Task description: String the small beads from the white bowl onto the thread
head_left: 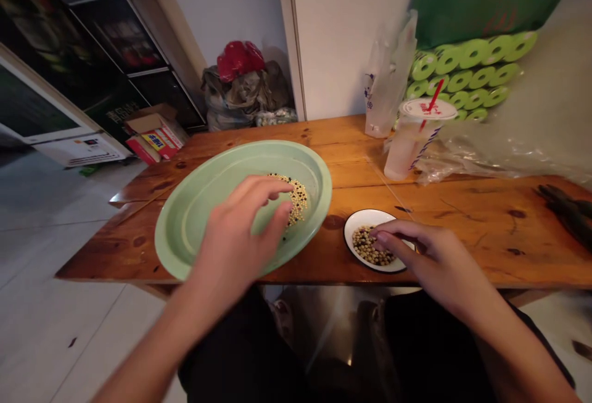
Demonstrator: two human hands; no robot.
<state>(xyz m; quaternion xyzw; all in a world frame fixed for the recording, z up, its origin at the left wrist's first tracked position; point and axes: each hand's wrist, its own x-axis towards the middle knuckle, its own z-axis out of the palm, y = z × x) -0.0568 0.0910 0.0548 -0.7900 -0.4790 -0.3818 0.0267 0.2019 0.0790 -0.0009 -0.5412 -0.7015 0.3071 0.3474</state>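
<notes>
My left hand (pixel 247 224) hovers over a large pale green basin (pixel 197 190), thumb and fingers apart, with nothing seen between them. Just beyond its fingertips, small yellow and dark beans (pixel 300 200) lie in the right part of the basin. A small white dish (pixel 356 221) with a dark rim stands right of the basin and holds more yellow and dark beans (pixel 370 250). My right hand (pixel 430 258) reaches over the dish's right side, thumb and forefinger pinched together at the beans. Whatever is between those fingertips is too small to make out.
A lidded plastic cup (pixel 407 147) with a red straw stands behind the dish, near a clear plastic bag (pixel 388 82). Light green rolls (pixel 472 73) in plastic wrap are at the back right. The wooden table's front edge (pixel 324 284) runs just before my lap.
</notes>
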